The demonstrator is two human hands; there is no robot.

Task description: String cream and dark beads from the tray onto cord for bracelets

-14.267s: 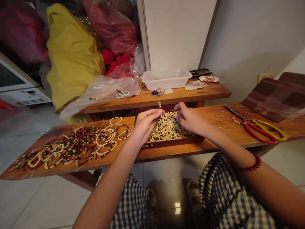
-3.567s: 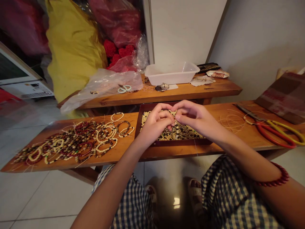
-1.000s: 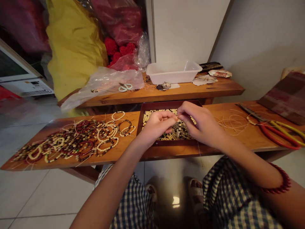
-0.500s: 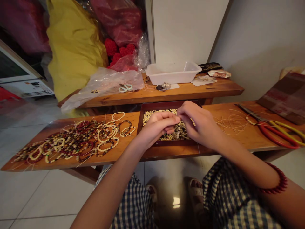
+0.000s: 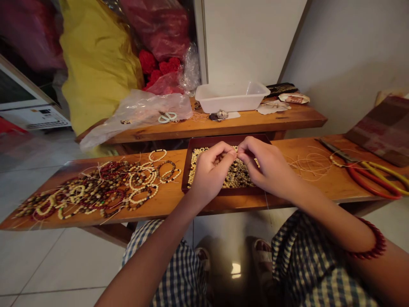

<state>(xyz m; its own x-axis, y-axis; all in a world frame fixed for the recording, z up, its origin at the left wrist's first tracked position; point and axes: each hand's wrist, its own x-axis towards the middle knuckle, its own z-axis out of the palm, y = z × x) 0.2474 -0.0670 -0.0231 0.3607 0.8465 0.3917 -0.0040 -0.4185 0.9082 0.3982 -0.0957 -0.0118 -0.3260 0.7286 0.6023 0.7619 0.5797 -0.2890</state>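
Both of my hands meet over the dark red tray, fingertips almost touching. My left hand is closed in a pinch on something too small to make out. My right hand pinches a thin string; its loose end hangs below the hand past the bench's front edge. Small cream, tan and dark beads fill the tray beneath my hands. A dark red bead bracelet is around my right forearm.
Left on the wooden bench lies a pile of beaded bracelets. Coiled string, red-and-yellow-handled pliers and a cardboard box are to the right. Behind, a second bench carries a white plastic tub and scissors.
My left hand has turned, and its fingers have curled into a pinch against the right fingertips. A short beaded strand seen under my right hand earlier is now hidden.
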